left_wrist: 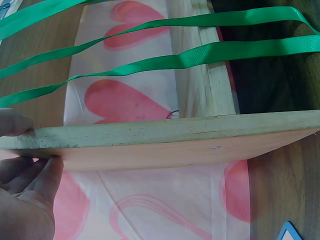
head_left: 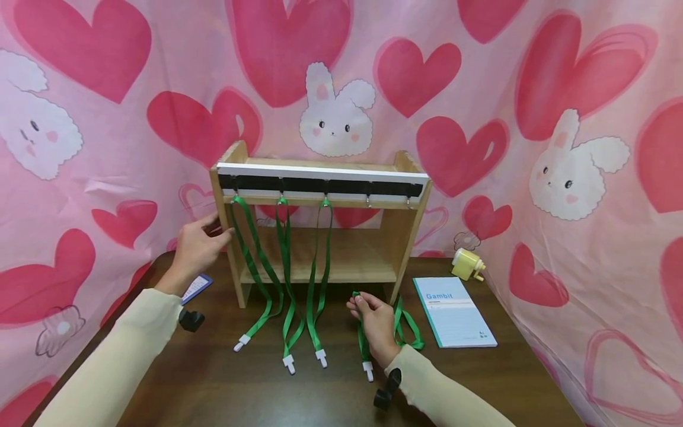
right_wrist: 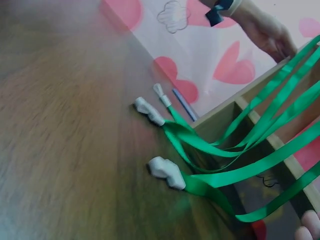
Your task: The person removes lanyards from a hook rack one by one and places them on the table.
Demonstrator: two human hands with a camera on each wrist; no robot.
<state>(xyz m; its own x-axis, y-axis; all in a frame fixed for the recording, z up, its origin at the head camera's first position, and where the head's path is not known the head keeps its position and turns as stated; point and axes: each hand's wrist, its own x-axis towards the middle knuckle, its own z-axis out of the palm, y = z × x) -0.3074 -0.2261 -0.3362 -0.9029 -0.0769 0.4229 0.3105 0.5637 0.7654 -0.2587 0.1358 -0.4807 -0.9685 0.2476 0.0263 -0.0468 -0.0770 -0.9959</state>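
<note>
A small wooden shelf (head_left: 363,255) stands on the table, with a black strip (head_left: 347,187) of metal hooks across its front. Green lanyards (head_left: 258,255) with white clips hang from the three left hooks; the two right hooks (head_left: 368,201) are bare. My left hand (head_left: 198,246) grips the shelf's left side panel (left_wrist: 150,136), thumb on one face and fingers on the other. Low before the shelf's right side, my right hand (head_left: 379,326) pinches another green lanyard (head_left: 364,347) near its top, its white clip (head_left: 368,370) dangling below. Only fingertips of that hand show in the right wrist view.
More green strap (head_left: 411,329) lies looped on the table beside the right hand. To the right are a white and teal notebook (head_left: 453,311) and a yellow pencil sharpener (head_left: 468,264). A blue-edged card (head_left: 196,287) lies by the left wrist. Patterned cloth (head_left: 405,77) hangs behind.
</note>
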